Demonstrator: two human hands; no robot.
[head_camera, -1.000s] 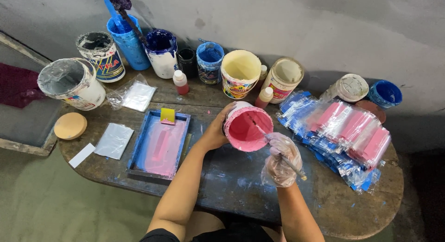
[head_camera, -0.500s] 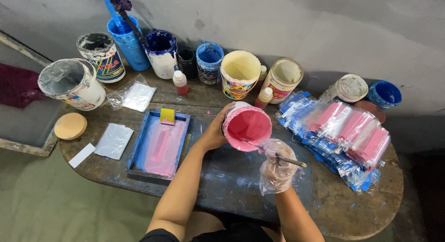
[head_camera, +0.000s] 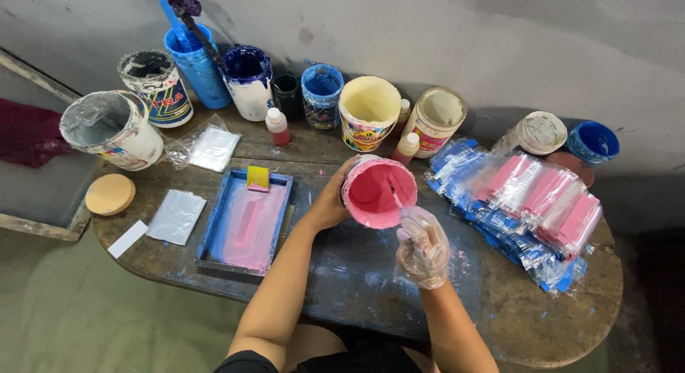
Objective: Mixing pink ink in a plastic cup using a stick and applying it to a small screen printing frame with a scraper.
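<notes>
Since the earlier frames the right hand [head_camera: 422, 246] has lifted toward the pink tub [head_camera: 379, 192], and the stick [head_camera: 394, 195] it pinches now dips inside rather than lying low across the glove. The gloved fingers are curled tight around that stick, whose long axis runs up and away from the hand into the paint. The left hand [head_camera: 330, 202] wraps the tub's left wall, tipping its mouth toward the person above the dark table [head_camera: 499, 301]. Beyond stand the blue tray [head_camera: 246, 219], the bagged pink packets [head_camera: 528, 202] and the yellow bucket [head_camera: 368, 112].
</notes>
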